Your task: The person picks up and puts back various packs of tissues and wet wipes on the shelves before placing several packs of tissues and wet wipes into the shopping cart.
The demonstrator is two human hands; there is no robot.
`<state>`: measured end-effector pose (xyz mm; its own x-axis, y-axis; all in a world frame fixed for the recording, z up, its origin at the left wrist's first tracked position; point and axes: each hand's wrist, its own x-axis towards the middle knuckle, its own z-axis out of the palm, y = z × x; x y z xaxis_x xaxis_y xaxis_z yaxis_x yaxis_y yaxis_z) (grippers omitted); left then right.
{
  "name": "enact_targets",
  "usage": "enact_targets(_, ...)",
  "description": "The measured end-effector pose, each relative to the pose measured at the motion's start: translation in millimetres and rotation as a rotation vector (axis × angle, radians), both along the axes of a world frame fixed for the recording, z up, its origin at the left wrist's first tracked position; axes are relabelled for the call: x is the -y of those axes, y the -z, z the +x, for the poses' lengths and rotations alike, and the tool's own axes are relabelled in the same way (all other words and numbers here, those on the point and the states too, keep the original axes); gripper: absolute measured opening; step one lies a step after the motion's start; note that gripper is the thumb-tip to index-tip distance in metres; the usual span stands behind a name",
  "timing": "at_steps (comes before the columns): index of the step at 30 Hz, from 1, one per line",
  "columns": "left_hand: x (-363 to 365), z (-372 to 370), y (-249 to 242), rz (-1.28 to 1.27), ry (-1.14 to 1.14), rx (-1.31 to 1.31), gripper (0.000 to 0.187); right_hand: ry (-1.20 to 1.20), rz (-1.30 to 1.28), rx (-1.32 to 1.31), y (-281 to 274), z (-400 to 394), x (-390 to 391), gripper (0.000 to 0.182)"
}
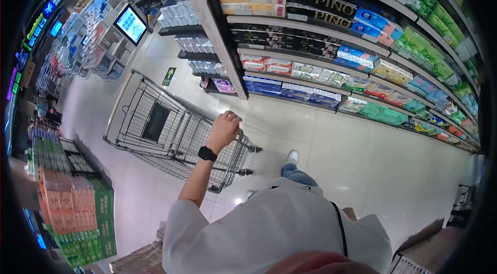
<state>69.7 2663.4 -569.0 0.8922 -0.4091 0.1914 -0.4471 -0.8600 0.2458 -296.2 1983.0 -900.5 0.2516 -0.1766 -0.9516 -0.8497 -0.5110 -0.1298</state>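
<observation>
My left hand (pixel 225 126), with a black watch (pixel 207 153) on the wrist, is stretched out in front of me. Its fingers are loosely bent and slightly apart, with nothing seen between them. In this view it overlaps the far rim of a metal wire shopping cart (pixel 178 139). A dark panel (pixel 156 122) shows at the cart's left part, and casters (pixel 253 148) stick out at its right end, near my feet. My right hand is out of view; only a bit of that arm shows beside my light shirt (pixel 274 217).
Tall shelves (pixel 305 23) of packaged tissues run along the far side and right. A lit screen (pixel 130 24) stands upper left beside more shelving. Stacked cartons (pixel 70 201) are at lower left. Cardboard boxes (pixel 427 248) stand at lower right. A floor arrow sign (pixel 169 76) lies beyond the cart.
</observation>
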Motion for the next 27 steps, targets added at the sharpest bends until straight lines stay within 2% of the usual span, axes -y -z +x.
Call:
enact_targets(4, 26, 121, -33, 0.2, 0.048, 0.244, 0.028, -0.144, 0.167, 0.224, 41, 78, -55, 0.025)
enact_targets(9, 58, 230, -70, 0.293, -0.044, 0.326, 0.048, -0.352, 0.293, 0.667, 61, 234, -104, 0.03)
enact_targets(10, 60, 246, -74, 0.318, -0.074, 0.358, 0.053, -0.136, 0.299, 0.37, 1, 273, -112, 0.032)
enact_targets(11, 60, 260, -81, 0.331, -0.075, 0.369, 0.057, -0.14, 0.332, 0.379, 2, 303, -103, 0.032)
enact_targets(13, 55, 289, -94, 0.363, -0.088, 0.374, 0.067, -0.239, 0.215, 0.548, -15, 363, -92, 0.029)
enact_targets(15, 48, 321, -101, 0.416, -0.101, 0.374, 0.071, -0.223, 0.125, 0.674, -44, 425, -91, 0.026)
enact_targets(20, 27, 412, -102, 0.479, -0.145, 0.397, 0.082, -0.209, 0.214, 1.091, -190, 590, -156, 0.021)
enact_targets(21, 21, 430, -102, 0.47, -0.151, 0.395, 0.082, -0.274, 0.197, 1.197, -212, 626, -172, 0.024)
enact_targets(23, 12, 465, -104, 0.443, -0.121, 0.524, 0.086, -0.344, 0.04, 1.359, -304, 685, -222, 0.023)
enact_targets(24, 6, 479, -102, 0.437, -0.123, 0.516, 0.086, -0.353, 0.055, 1.591, -307, 722, -237, 0.022)
enact_targets(25, -1, 496, -104, 0.404, -0.123, 0.532, 0.086, -0.34, -0.001, 1.573, -354, 744, -265, 0.019)
enact_targets(27, -20, 526, -104, 0.365, -0.107, 0.521, 0.083, -0.402, -0.008, 1.761, -398, 795, -309, 0.018)
